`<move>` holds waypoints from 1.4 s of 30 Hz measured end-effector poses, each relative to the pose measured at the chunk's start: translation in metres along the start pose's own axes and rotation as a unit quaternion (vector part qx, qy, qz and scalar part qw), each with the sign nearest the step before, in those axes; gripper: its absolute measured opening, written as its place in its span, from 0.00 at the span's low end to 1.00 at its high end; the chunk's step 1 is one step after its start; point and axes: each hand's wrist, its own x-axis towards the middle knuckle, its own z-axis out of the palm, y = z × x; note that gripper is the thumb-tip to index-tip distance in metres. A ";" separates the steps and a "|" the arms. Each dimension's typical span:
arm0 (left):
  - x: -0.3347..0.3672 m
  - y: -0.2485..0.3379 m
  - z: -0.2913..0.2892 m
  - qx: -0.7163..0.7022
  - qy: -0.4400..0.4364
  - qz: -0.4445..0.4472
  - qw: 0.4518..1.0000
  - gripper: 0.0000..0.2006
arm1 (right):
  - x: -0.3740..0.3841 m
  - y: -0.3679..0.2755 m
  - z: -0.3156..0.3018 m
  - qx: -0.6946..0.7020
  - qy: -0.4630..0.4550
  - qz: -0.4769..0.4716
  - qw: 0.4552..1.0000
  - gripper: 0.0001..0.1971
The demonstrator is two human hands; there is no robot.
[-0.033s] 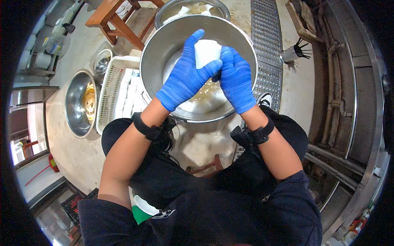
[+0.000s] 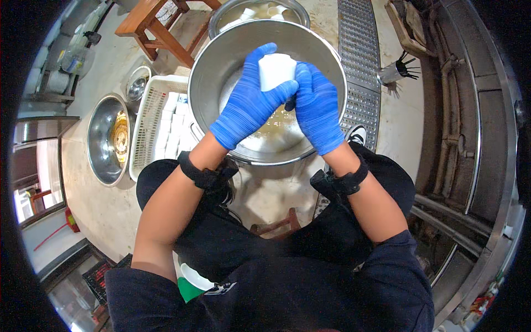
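Over a large steel pot, my left hand in a blue knit glove grips a smooth white cup-like piece between thumb and fingers. My right hand, gloved the same way, is closed against the piece's right side. A small dark thing shows at its fingers, its kind too hidden to tell. Cloudy water lies at the bottom of the pot. Left of the pot, a pale plastic basket holds several similar white pieces in rows.
A steel basin with white pieces in water stands beyond the pot. Farther left are a steel bowl with brown residue and a smaller bowl. A wooden stool stands far left; a metal floor grate runs along the right.
The white piece has shifted slightly left and tilted in my left hand. Both hands moved only a little.
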 end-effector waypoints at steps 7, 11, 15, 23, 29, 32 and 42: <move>0.013 -0.016 -0.014 -0.313 0.056 -0.277 0.907 0.19 | -0.001 -0.007 -0.009 -0.281 -0.087 -0.226 0.929 0.13; 0.028 -0.121 -0.015 0.287 -0.133 -0.249 0.916 0.37 | 0.022 -0.014 -0.033 -0.380 -0.129 -0.218 0.889 0.10; 0.042 -0.188 0.017 0.412 -0.424 -0.226 0.774 0.42 | 0.035 -0.021 -0.066 -0.436 -0.135 -0.107 0.883 0.14; 0.005 -0.285 0.096 0.459 -0.490 -0.069 0.738 0.35 | 0.029 -0.020 -0.095 -0.448 -0.154 -0.099 0.875 0.15; -0.010 -0.280 0.097 0.429 -0.326 -0.122 0.834 0.32 | 0.034 -0.025 -0.106 -0.445 -0.163 -0.068 0.878 0.15; -0.033 -0.296 0.081 0.542 -0.353 -0.102 0.756 0.35 | 0.035 -0.023 -0.106 -0.447 -0.168 -0.058 0.877 0.14; -0.016 -0.331 0.071 -0.163 -0.207 -0.647 0.716 0.22 | 0.029 -0.009 -0.107 -0.444 -0.180 -0.051 0.876 0.14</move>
